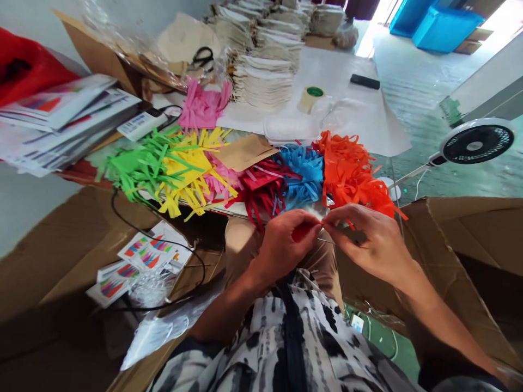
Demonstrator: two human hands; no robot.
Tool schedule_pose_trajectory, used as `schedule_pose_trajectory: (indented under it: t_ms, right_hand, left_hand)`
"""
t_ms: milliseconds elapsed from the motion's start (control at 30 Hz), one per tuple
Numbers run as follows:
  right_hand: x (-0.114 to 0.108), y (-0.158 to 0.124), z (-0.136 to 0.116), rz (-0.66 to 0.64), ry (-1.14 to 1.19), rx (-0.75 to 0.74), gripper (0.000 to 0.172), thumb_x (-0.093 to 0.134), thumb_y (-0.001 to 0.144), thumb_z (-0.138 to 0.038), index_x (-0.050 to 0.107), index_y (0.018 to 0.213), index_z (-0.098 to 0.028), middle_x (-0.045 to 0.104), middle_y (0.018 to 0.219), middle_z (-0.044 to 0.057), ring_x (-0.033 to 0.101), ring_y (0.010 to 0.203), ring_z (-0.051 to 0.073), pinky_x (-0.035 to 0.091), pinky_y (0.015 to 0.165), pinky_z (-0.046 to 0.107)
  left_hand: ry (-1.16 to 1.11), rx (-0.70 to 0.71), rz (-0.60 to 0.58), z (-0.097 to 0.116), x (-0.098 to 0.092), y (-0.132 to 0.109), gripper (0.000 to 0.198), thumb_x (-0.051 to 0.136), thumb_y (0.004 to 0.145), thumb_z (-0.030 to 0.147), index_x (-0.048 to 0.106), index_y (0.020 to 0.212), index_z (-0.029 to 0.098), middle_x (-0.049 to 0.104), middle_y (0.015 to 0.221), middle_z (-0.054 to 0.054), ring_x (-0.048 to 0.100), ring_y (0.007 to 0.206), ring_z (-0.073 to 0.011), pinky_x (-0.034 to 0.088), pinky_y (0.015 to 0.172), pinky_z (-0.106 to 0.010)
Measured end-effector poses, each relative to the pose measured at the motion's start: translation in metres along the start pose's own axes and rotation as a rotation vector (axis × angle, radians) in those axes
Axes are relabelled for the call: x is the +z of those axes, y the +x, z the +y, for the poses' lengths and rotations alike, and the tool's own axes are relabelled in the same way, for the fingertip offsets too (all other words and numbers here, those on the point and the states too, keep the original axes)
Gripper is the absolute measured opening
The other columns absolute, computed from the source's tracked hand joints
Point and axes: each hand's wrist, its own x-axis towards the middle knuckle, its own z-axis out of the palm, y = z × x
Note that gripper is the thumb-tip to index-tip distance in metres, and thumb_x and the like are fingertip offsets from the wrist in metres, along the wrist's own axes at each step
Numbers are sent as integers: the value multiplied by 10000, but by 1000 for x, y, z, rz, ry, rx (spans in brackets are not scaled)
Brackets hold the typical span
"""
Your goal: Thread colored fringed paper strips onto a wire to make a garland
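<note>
The left hand [281, 245] and the right hand [368, 239] are held together above the lap, with the fingertips meeting at center. Both grips are pressed together: the left grip pinches a red paper strip [300, 231], and the right grip's thumb and forefinger [330, 222] close on its end. A thin metal rod [329, 240] appears beside the fingertips, though its exact contact is too small to tell. The strip is located directly in front of the torso, just below the counter [81, 175] edge. Fringed paper bundles lie in a row along that edge: green [139, 163], yellow [188, 174], pink [220, 179], red [261, 185], blue [300, 174], and orange [351, 169]. The orange bundle is nearest the right hand, and the red and blue bundles are just beyond the hands. Behind the row are a white paper sheet [351, 71], a roll of masking tape [312, 97], and black-handled scissors [203, 58]. Printed cards [143, 256] rest on a cardboard sheet [81, 256] at left, and a small fan [476, 141] stands at right.
</note>
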Motion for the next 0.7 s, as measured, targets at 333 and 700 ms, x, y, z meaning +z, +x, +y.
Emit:
schedule_pose_trajectory:
  t_ms: [333,700]
  right_hand:
    - [5,-11,10,21,99,169,201,707,995,-253,677,1190,-286,786,975,-13,760,859,165,581,779,303]
    - [18,-26,20,117,294,292,109,712,1007,-266,741,903,-257,706,811,-10,634,728,148,474,661,302]
  left_hand:
    - [-330,-90,31,-17,12,0,222,804,955,336,698,1120,229,799,919,7,785,849,-132,605,789,-217]
    - [-206,-103,-119,-22,20,1,225,723,1014,403,743,1131,212,790,989,-27,756,885,-156,574,810,-253]
